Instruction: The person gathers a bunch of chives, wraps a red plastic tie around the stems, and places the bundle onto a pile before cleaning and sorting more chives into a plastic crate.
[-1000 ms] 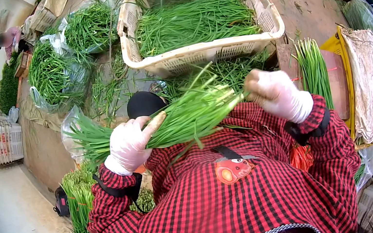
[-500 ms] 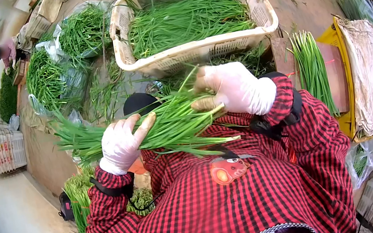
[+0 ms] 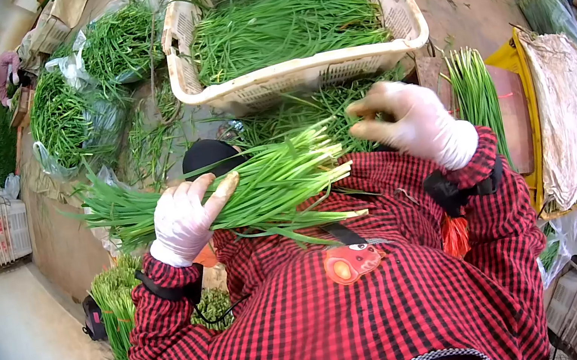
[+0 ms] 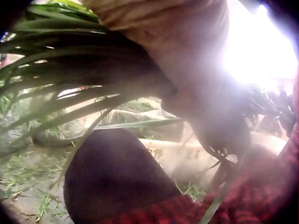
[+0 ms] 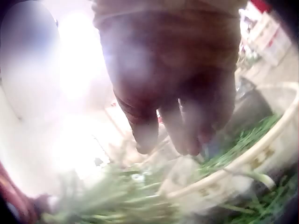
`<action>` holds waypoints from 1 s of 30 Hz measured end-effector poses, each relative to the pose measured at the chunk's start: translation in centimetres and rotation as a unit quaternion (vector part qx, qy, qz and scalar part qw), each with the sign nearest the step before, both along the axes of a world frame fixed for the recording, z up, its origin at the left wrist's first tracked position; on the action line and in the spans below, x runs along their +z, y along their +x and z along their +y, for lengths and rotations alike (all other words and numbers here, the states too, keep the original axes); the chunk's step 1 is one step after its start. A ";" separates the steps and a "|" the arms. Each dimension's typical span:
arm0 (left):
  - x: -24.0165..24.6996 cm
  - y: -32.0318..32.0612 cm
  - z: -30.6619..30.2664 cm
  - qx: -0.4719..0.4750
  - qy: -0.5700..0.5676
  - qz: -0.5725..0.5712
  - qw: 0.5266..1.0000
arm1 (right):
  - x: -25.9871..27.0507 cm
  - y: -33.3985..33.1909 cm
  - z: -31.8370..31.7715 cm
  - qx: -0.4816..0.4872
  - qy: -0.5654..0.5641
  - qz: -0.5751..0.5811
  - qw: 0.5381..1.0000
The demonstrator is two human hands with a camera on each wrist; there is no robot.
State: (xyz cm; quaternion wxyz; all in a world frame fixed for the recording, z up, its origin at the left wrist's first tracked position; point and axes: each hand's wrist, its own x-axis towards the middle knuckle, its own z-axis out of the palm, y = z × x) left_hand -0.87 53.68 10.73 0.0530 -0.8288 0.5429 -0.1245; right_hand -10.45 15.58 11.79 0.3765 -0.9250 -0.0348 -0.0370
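My gloved left hand (image 3: 185, 222) grips a bunch of garlic chives (image 3: 285, 180), its thumb and fingers around the stalks. Green leaf tips fan out to the left, and the pale stem ends point right. The left wrist view shows the glove in shadow, with dark leaves (image 4: 51, 60) spreading from it. Apart from the stem ends, to their right, my right hand (image 3: 412, 121) is raised with loosely bent fingers and nothing visible in them. Its fingers point down, spread, in the right wrist view, above blurred chives (image 5: 117, 196).
A white plastic basket (image 3: 300, 69) of loose chives stands ahead, with more scattered below it. Bagged chives (image 3: 121, 44) lie at the left. A tied bunch (image 3: 476, 103) leans at the right beside a yellow crate (image 3: 527, 109). Another person (image 3: 4, 75) is at the far left.
My right hand came in to the stem ends, then drew back to the right, off the bunch. The left hand keeps its grip, and the stem ends now show clearly.
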 end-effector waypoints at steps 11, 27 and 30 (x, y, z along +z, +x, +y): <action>-0.1 0.0 -0.4 0.004 0.008 0.037 0.999 | 0.0 2.4 5.0 0.126 0.188 -0.152 0.962; -1.2 -0.3 -0.5 0.030 -0.068 0.186 0.980 | -1.4 0.9 2.0 0.058 0.166 -0.061 0.982; -0.9 -0.5 -0.4 0.035 -0.061 0.171 0.983 | -1.6 1.0 -0.3 -0.027 0.190 -0.035 0.981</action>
